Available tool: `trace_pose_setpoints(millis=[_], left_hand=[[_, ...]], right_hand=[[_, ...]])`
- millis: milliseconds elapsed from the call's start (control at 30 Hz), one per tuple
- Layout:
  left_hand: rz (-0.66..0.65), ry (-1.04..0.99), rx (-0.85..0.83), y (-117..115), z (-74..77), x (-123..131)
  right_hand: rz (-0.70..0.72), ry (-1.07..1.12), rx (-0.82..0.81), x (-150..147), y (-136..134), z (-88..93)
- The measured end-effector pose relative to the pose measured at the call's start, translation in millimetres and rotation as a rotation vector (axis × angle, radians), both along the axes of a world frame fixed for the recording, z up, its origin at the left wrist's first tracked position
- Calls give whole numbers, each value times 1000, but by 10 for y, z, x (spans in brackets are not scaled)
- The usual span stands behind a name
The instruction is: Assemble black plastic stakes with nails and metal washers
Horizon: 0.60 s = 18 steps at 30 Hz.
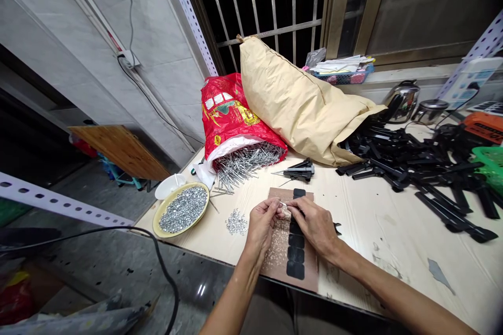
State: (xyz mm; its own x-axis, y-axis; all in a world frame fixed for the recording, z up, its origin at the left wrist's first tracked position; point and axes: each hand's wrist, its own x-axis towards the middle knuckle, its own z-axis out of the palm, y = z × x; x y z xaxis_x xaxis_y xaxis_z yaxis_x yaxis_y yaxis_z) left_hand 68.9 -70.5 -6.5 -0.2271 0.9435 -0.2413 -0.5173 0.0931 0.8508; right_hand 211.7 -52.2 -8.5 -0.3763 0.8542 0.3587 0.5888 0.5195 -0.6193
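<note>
My left hand (265, 220) and my right hand (314, 222) meet fingertip to fingertip above a brown board (275, 267). Both are closed in a pinch around a small silvery piece (282, 203), too small to name. Under my right hand, a row of black rounded pads (295, 255) runs down the board, partly covered by the hand. Left of my left hand lies a loose pile of small silvery pieces (236, 222). A yellow bowl (158, 229) full of similar small metal pieces stands at the table's left edge.
Behind, a red bag (228, 99) spills long metal nails (247, 165) beside a big tan paper sack (291, 94). Several black plastic parts (393, 162) are heaped at right, and a few black-and-grey ones (299, 170) lie behind the board. A green basket (489, 165) stands far right.
</note>
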Motion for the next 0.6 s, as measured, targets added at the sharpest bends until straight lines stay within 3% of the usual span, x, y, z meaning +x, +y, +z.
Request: trace_pose_setpoints(millis=[267, 433, 600], left_hand=[[40, 48, 27, 12, -32, 44], [30, 178, 85, 18, -78, 37], [9, 184, 83, 24, -94, 29]], right_hand=[[-50, -158, 154, -8, -15, -18], [2, -50, 72, 14, -2, -34], [47, 36, 13, 6, 37, -51]])
